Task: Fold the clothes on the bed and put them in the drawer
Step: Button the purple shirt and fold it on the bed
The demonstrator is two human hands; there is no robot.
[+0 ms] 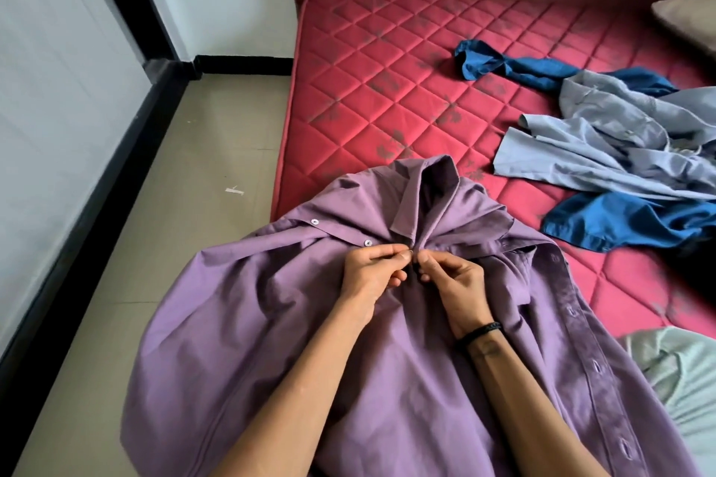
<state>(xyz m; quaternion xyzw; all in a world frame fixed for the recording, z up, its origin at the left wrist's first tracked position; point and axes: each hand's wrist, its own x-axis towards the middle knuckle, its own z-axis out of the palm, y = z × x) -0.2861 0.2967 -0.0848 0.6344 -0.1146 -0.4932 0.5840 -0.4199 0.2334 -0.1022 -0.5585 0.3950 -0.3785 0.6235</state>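
While both of our hands meet at the throat of the purple shirt (294, 341), we read the step in hand as fastening the top button just under the collar (420, 201), a preparation for folding rather than the fold itself. Left hand (370, 269): fingers curled, thumb and forefinger pinching the button-side placket. Right hand (455, 283): fingers curled likewise, pinching the opposite edge, a dark band at the wrist. The fingertips of the two hands almost touch; whether the button has passed through its hole we cannot tell. The shirt is draped front-up across the near corner of the bed (348, 62), its left side hanging out past the mattress edge over the floor (182, 182), two buttons showing along the left placket and a row of buttonholes running down the right one. Next move, by our judgement: seat this button, then spread the shirt flat on the mattress, since it is bunched and partly off the edge; only then can sleeves and sides be folded. Near right, a pale green cloth (674, 372) lies beside the shirt. Farther off, a grey-blue garment (620, 143) lies crumpled over a dark blue garment (627, 221), both unfolded. No drawer is in view. Task judged early.
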